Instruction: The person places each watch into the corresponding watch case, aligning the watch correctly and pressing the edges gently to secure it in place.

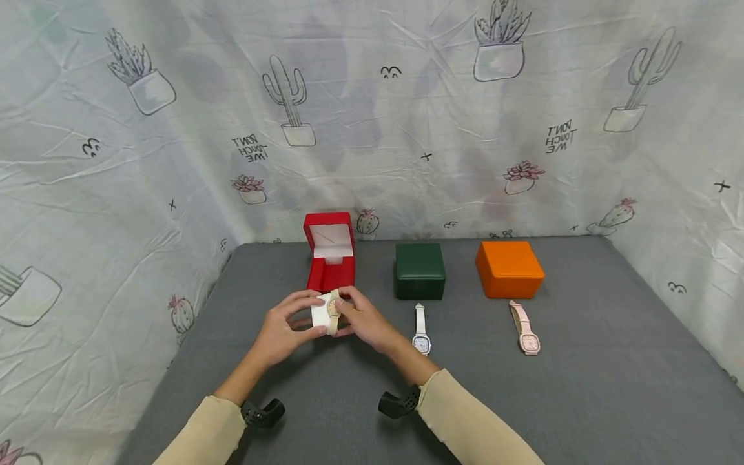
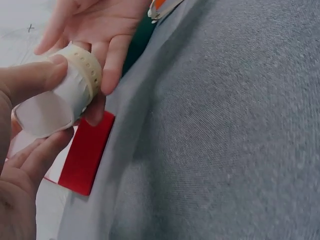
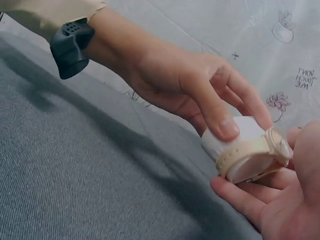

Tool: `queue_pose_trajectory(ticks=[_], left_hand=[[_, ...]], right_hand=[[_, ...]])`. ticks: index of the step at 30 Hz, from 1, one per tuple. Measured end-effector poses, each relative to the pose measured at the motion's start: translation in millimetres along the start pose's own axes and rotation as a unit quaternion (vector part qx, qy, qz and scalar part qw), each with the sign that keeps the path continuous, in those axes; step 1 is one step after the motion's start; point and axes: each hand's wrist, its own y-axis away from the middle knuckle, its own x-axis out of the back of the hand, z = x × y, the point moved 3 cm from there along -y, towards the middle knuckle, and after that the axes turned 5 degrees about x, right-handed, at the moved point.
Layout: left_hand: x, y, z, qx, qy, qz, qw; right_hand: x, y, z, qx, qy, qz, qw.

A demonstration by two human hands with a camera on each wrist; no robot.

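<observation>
A cream-strapped wristwatch [image 1: 334, 309] wraps around a white watch cushion [image 1: 319, 315] in front of the red box. My left hand [image 1: 281, 329] grips the cushion by its side, thumb and fingers on opposite edges. From the other side my right hand [image 1: 367, 323] pinches the watch, its thumb by the dial. In the left wrist view the holes of the strap [image 2: 89, 70] show near the cushion's far end. The right wrist view shows the strap [image 3: 240, 151] curving round the cushion. Behind the hands stands the red watch box [image 1: 330, 236], lid raised.
A green box [image 1: 420, 271] and an orange box [image 1: 510, 270], both closed, stand to the right on the grey table [image 1: 581, 400]. A white watch [image 1: 421, 330] lies before the green box. Near the orange box lies a pink watch [image 1: 526, 332]. A patterned cloth [image 1: 372, 129] hangs behind.
</observation>
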Motion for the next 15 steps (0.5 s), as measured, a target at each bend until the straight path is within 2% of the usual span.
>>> queue_pose_trajectory(ticks=[1, 6, 10, 15], left_hand=[[-0.1, -1.0, -3.2, -0.006, -0.006, 0.003, 1.0], [0.9, -2.5, 1.7, -0.011, -0.028, 0.012, 0.9995], [4.3, -2.8, 3.0, -0.005, -0.027, -0.012, 0.9996], [8.7, -0.7, 1.8, 0.008, -0.01, -0.045, 0.9989]], right_hand=[[-1.2, -0.1, -0.5, -0.001, 0.006, 0.005, 1.0], [-3.8, 1.1, -2.5, 0.015, 0.032, -0.004, 0.999], [-3.4, 3.0, -1.4, 0.024, 0.045, -0.022, 0.998], [0.7, 0.8, -2.2, 0.028, 0.02, -0.044, 0.998]])
